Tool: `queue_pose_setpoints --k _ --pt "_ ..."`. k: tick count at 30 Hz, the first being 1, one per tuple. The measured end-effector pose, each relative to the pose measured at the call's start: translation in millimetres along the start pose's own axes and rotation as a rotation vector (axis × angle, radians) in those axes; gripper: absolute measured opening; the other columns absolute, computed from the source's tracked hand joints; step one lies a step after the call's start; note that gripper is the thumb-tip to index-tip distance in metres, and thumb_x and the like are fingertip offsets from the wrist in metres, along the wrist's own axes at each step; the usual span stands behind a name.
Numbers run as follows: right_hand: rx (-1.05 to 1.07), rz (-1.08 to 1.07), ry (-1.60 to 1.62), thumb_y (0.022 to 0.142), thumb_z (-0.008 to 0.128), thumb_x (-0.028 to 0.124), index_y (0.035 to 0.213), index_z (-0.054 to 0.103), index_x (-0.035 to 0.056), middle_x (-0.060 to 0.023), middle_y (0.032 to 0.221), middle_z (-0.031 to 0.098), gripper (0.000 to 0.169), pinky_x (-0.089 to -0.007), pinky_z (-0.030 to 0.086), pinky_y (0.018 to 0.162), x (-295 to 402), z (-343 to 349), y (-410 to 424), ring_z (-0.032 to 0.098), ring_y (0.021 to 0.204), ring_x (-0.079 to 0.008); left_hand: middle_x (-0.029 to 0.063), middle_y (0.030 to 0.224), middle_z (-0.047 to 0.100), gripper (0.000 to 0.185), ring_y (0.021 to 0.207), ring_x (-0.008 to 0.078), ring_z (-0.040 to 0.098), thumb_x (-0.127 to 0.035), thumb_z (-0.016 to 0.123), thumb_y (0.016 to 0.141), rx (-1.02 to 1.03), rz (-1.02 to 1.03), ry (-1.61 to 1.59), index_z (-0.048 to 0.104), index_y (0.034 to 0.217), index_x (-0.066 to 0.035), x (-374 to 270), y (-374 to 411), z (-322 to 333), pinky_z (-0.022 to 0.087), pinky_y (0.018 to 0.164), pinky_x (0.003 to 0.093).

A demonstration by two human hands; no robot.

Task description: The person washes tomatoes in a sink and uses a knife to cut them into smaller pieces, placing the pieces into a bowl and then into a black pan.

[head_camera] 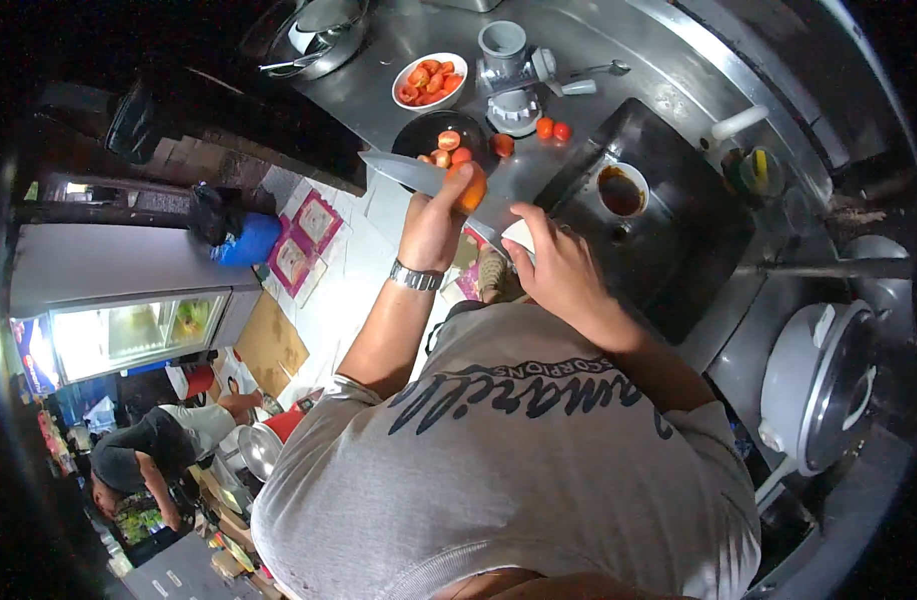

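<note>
My left hand [436,221], with a metal watch at its wrist, holds an orange-red tomato [469,187]. Around the white handle of a kitchen knife [402,169] close the fingers of my right hand [559,266]. The long blade crosses at the left hand, partly hidden by the thumb and tomato, its tip pointing left. Just beyond lies a black bowl [413,135] with cut tomato pieces. Farther back, a white bowl [398,88] is full of tomato pieces. Two small tomatoes [553,129] and a tomato piece [503,145] rest on the steel counter [503,180].
A grey hand-crank grinder [507,75] stands behind the tomatoes. To the right, a cup of dark sauce [622,191] sits on a black tray [676,225]. A spoon [616,67], a metal pan [338,56] and a rice cooker [803,390] are around. Another person [150,450] bends at lower left.
</note>
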State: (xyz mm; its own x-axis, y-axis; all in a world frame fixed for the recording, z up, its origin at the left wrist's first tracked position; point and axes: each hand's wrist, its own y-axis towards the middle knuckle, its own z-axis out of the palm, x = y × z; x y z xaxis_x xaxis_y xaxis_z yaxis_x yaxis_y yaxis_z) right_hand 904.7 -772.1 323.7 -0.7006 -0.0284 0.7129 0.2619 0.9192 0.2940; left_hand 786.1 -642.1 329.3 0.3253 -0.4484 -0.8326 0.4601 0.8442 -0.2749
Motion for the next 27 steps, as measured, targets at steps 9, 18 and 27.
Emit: queue_pose_setpoints --k 9,18,27 --pt "0.065 -0.05 -0.077 0.084 0.061 0.021 0.101 0.048 0.0056 -0.019 0.08 0.063 0.026 -0.0468 0.05 0.057 -3 10 8 0.062 0.068 -0.0395 0.0157 0.105 0.06 0.045 0.093 0.0203 0.061 -0.02 0.068 0.082 -0.189 0.09 0.035 0.051 0.106 0.014 0 -2 -33 0.046 0.085 0.0327" --pt "0.189 -0.024 -0.188 0.085 0.059 0.026 0.1 0.045 0.0075 -0.0175 0.084 0.064 0.027 -0.0494 0.05 0.061 -20 33 41 0.063 0.072 -0.0397 0.0129 0.102 0.06 0.041 0.089 0.0191 0.061 -0.021 0.065 0.083 -0.247 0.023 0.02 0.053 0.106 0.012 0 35 -80 0.048 0.08 0.0299" --pt "0.323 0.073 -0.244 0.087 0.057 0.024 0.108 0.045 0.0052 -0.0198 0.089 0.064 0.031 -0.0515 0.049 0.066 -41 77 88 0.062 0.078 -0.0421 0.0109 0.105 0.06 0.042 0.091 0.0184 0.058 -0.025 0.063 0.084 -0.157 -0.166 0.071 0.054 0.11 0.006 17 102 -136 0.048 0.075 0.0303"
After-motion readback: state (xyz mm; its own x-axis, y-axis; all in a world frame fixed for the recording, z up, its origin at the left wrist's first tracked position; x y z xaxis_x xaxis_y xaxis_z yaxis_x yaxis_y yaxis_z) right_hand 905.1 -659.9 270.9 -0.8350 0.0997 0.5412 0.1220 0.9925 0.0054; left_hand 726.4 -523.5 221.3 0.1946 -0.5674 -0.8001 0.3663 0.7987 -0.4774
